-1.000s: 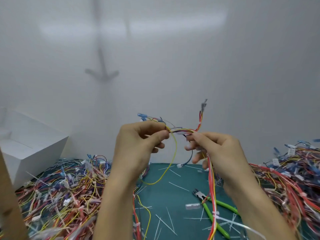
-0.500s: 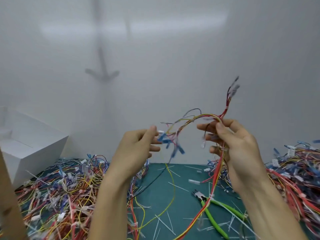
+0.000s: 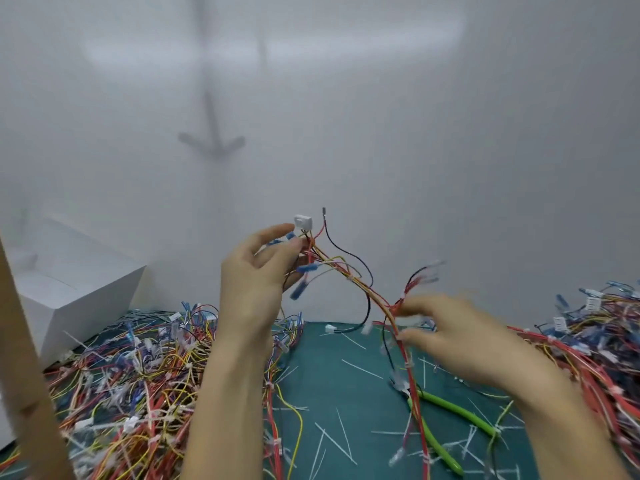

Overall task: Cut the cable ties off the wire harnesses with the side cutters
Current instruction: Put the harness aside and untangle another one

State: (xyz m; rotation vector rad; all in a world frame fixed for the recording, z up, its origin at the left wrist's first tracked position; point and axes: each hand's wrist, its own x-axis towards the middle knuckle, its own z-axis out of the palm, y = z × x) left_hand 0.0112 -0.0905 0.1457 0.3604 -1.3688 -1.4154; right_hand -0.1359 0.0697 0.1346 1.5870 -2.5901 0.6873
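Though the cutters [image 3: 453, 408] lay unheld on the mat [image 3: 332, 344], jaws pointing away and green handles splayed back toward the person's right, they sat almost straight below the right hand [image 3: 460, 344]. That made it much the nearer hand to reach them, probably by dropping down. That hand was blurred. Its forefinger and thumb lay either side of the harness [image 3: 360, 285] with a gap showing between them, and I could not tell whether they gripped the wires or only bracketed them. From there the harness ran up and leftward, its long axis slanting. Its loose tail hung down past the cutters' head. Farther off and higher, the left hand [image 3: 252, 282] pinched the harness's top end in its fingertips, just under a white plug [image 3: 303, 221].
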